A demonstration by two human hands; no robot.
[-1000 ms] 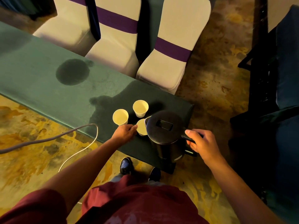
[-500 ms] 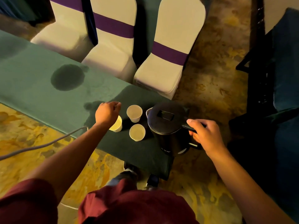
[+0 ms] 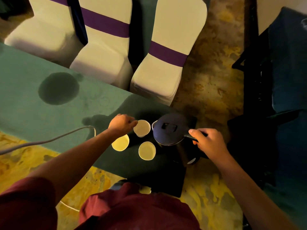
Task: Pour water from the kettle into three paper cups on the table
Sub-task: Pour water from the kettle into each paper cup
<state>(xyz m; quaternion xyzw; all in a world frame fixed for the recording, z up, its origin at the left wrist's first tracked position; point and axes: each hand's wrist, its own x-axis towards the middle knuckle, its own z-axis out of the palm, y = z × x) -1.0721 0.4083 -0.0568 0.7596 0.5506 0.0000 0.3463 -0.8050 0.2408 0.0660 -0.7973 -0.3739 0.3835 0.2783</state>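
Note:
Three white paper cups stand in a cluster near the right end of the green table (image 3: 33,103): a far cup (image 3: 142,127), a near-left cup (image 3: 120,143) and a near-right cup (image 3: 147,150). My left hand (image 3: 122,124) pinches the left rim of the far cup. A black kettle (image 3: 171,128) with its lid closed stands just right of the cups, spout toward the far cup. My right hand (image 3: 208,142) grips the kettle's handle. I cannot tell whether any cup holds water.
A dark wet patch (image 3: 58,87) marks the tablecloth at the left. Three white chairs with purple bands (image 3: 162,52) line the table's far side. A grey cable (image 3: 49,140) runs off the table's near edge. Dark furniture (image 3: 282,80) fills the right.
My left hand has gone from the near-right cup, over the near-left cup, to the far cup's rim. The right hand has stayed on the kettle handle; the kettle sits closer to the far cup.

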